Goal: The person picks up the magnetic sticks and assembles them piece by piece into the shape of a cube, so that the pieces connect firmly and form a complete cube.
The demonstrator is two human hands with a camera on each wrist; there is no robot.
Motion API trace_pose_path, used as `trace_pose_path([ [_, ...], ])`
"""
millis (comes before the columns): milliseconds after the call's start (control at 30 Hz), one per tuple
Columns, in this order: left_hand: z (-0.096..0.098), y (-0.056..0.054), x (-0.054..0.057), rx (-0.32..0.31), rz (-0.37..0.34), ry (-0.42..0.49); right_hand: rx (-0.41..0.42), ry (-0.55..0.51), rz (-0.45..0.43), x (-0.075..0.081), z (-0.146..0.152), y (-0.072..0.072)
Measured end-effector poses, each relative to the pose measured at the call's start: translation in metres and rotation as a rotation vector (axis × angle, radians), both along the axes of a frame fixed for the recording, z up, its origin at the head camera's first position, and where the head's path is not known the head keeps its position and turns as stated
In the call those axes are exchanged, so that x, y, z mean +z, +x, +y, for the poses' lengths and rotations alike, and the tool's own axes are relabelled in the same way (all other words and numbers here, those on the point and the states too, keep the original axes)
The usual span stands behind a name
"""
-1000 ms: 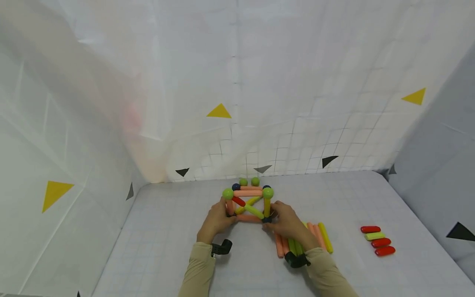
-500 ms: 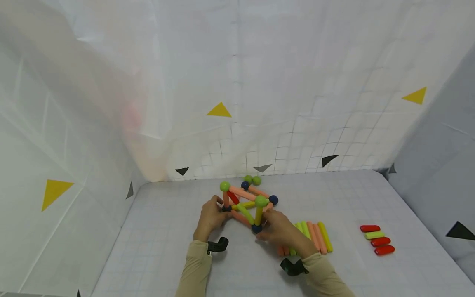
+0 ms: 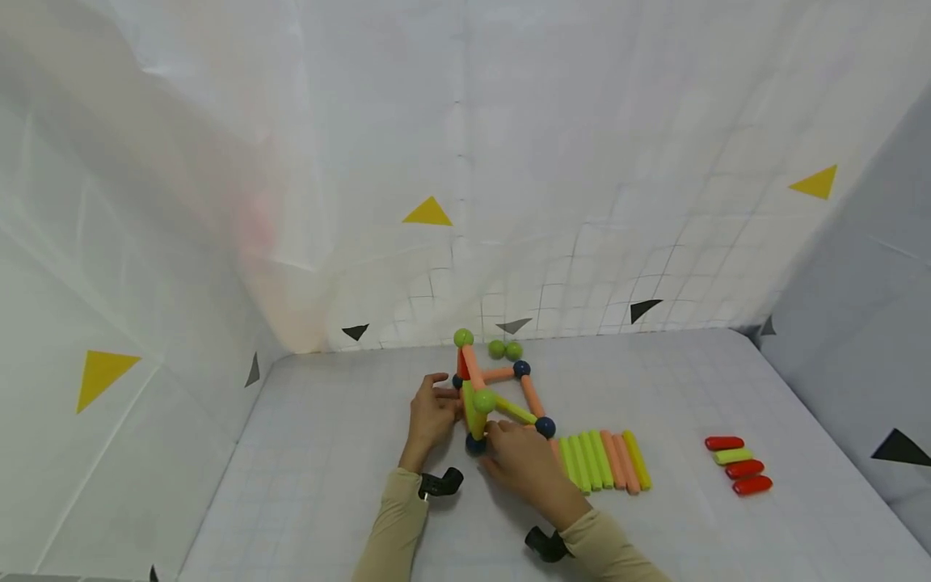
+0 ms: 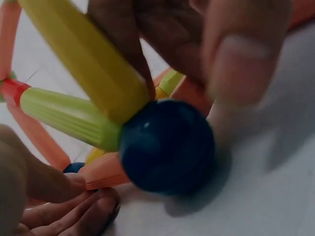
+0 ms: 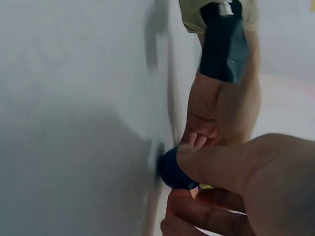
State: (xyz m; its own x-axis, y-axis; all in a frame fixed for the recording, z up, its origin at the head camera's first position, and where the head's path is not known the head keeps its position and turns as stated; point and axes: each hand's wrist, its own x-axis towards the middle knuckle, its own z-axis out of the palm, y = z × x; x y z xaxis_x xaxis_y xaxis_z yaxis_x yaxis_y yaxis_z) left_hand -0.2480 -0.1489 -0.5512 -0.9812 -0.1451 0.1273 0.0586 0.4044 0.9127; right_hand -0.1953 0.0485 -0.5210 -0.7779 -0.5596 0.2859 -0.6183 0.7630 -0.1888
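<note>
A magnetic stick-and-ball frame (image 3: 473, 369) stands on the table, with dark blue balls at the base and two green balls on top. On its near left corner sits a dark blue ball (image 4: 167, 147), where a yellow stick (image 4: 91, 59) and a half-green, half-red diagonal meet. My left hand (image 3: 431, 416) pinches an orange base stick (image 4: 106, 171) on the left side. At the near corner my right hand (image 3: 527, 465) grips the frame, its thumb on the blue ball (image 5: 174, 169) and fingers curled by an orange stick. My right hand hides part of the base.
Several green, orange and yellow sticks (image 3: 596, 461) lie in a row right of my right hand. Farther right are three red pieces (image 3: 744, 469) and a short green piece (image 3: 733, 457). Two loose green balls (image 3: 505, 350) rest behind the frame, near the back wall.
Both hands have turned the frame clockwise as seen from above. Its right front corner has swung near and left, its left corner away. More of the stick row now shows.
</note>
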Motion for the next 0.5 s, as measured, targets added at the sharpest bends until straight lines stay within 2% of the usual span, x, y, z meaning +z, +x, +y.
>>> trace_pose_path([
  [100, 0.0, 0.0, 0.004, -0.016, -0.002, -0.001, -0.026, 0.023, 0.099, -0.001, -0.008, 0.0],
  [200, 0.0, 0.005, 0.015, 0.002, 0.046, -0.118, -0.038, 0.029, 0.123, -0.002, -0.013, 0.0],
  [267, 0.0, 0.011, 0.029, 0.024, 0.095, -0.213, -0.04, 0.036, 0.135, -0.002, -0.014, 0.001],
  [333, 0.001, 0.021, 0.048, 0.026, 0.153, -0.315, -0.04, 0.038, 0.147, -0.002, -0.013, 0.002],
  [400, 0.004, 0.032, 0.069, -0.011, 0.184, -0.4, -0.037, 0.037, 0.166, -0.002, -0.013, 0.002],
  [500, 0.012, 0.048, 0.096, -0.113, 0.203, -0.541, -0.038, 0.039, 0.215, -0.002, -0.012, 0.001],
])
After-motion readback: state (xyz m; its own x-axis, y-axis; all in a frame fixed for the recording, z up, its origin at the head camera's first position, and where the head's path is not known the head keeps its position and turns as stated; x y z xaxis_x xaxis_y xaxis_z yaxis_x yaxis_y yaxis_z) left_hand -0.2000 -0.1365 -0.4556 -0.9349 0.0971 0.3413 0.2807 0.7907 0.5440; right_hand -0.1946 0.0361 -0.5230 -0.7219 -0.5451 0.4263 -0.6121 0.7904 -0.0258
